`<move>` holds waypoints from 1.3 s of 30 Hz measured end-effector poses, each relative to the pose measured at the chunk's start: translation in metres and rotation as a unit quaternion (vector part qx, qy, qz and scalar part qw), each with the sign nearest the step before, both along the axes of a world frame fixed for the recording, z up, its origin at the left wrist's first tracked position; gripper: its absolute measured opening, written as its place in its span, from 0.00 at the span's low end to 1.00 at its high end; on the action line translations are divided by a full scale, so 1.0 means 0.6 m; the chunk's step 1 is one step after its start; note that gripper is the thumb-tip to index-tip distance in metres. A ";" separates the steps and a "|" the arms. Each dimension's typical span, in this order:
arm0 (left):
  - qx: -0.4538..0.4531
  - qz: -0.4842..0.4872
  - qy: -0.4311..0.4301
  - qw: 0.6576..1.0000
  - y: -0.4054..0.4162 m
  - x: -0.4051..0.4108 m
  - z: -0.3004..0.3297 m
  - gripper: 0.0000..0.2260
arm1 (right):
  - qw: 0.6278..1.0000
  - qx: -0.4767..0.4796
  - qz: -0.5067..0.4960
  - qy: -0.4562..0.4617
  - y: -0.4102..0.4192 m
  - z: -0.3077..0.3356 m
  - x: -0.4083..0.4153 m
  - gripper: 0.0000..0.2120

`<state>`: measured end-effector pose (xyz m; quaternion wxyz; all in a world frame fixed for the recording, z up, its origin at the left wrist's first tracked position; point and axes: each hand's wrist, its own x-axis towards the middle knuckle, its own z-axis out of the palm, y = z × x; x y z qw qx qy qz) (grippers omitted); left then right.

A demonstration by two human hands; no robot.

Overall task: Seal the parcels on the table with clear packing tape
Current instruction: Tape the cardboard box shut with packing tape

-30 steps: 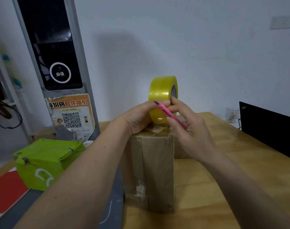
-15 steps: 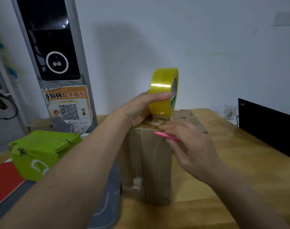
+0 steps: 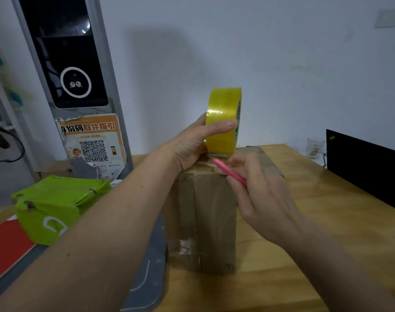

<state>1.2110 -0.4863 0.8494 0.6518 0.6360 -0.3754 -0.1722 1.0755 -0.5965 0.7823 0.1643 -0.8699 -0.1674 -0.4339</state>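
Note:
A tall brown cardboard parcel (image 3: 205,217) stands upright on the wooden table (image 3: 304,221), with tape strips down its front. My left hand (image 3: 192,143) grips a yellowish roll of packing tape (image 3: 223,120) standing on edge on the parcel's top, thumb across the roll's face. A short stretch of tape runs from the roll down onto the top. My right hand (image 3: 259,194) holds a pink cutter (image 3: 229,172) whose tip lies at that tape, just below the roll.
A green plastic mailer parcel (image 3: 57,206) lies at the left beside a red sheet (image 3: 5,248). A grey kiosk with a QR poster (image 3: 93,143) stands behind. A glass (image 3: 314,147) and a black laptop screen (image 3: 367,167) sit at the right.
My right hand dropped with the pink cutter from the roll's face to the tape at the parcel's top edge. My left hand keeps the roll on the parcel.

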 end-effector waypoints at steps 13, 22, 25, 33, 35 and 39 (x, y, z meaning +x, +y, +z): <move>0.003 0.012 0.005 1.000 0.001 0.002 -0.002 0.56 | 0.944 -0.142 -0.289 -0.066 -0.026 0.033 0.004 0.07; -0.014 0.012 0.033 0.999 0.002 0.004 -0.005 0.53 | 0.935 -0.152 -0.312 -0.067 0.004 0.049 0.004 0.07; -0.016 0.008 0.034 0.999 0.002 0.004 -0.005 0.51 | 0.932 -0.153 -0.325 -0.051 0.012 0.054 0.006 0.07; -0.015 0.016 0.032 0.999 0.000 0.005 -0.006 0.44 | 0.930 -0.145 -0.333 -0.055 0.018 0.056 0.016 0.06; -0.015 0.017 0.030 0.999 0.000 0.003 -0.005 0.43 | 0.929 -0.144 -0.337 -0.047 0.016 0.054 0.016 0.07; -0.018 0.020 0.035 0.999 0.000 -0.004 -0.003 0.43 | 0.918 -0.157 -0.361 -0.038 0.004 0.060 0.006 0.12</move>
